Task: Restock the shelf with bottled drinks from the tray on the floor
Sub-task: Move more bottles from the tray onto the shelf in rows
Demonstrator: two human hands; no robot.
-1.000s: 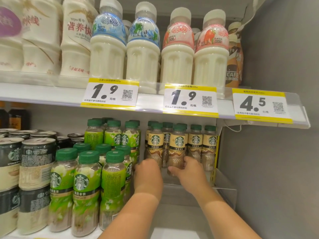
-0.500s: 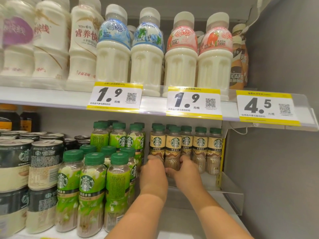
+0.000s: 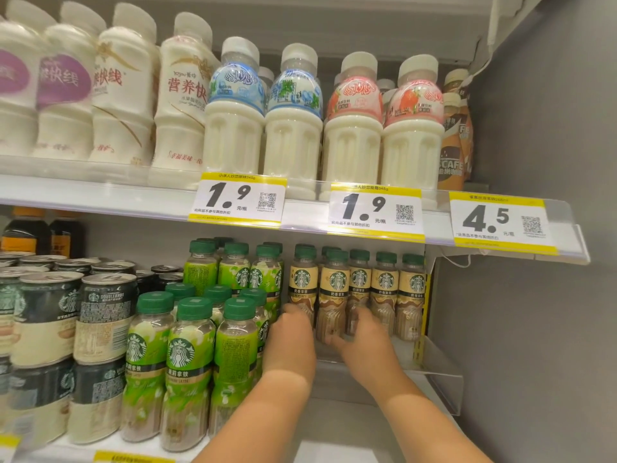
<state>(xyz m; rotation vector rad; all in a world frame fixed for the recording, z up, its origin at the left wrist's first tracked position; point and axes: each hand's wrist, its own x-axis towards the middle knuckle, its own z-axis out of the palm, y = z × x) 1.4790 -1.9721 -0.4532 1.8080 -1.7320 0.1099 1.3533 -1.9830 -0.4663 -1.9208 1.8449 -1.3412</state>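
Bottles: tan-label coffee bottles (image 3: 334, 295) stand in a row on lower shelf (image 3: 444, 379).
Left hand (image 3: 290, 342): curled around one bottle's base.
Right hand (image 3: 365, 342): fingers wrapped on neighbouring bottle.

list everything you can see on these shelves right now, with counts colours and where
tan-label latte bottles: about seven visible, green caps, lower shelf back right
green-label latte bottles: about a dozen, green caps, lower shelf middle
coffee cans: many, dark green and cream, lower shelf left
white milk bottles: nine in the front row, purple, cream, blue and pink labels, upper shelf
brown coffee bottles: at least two, upper shelf far right
price tags: three, yellow and white, upper shelf edge
left hand: at the leftmost tan bottle
right hand: around a front tan bottle
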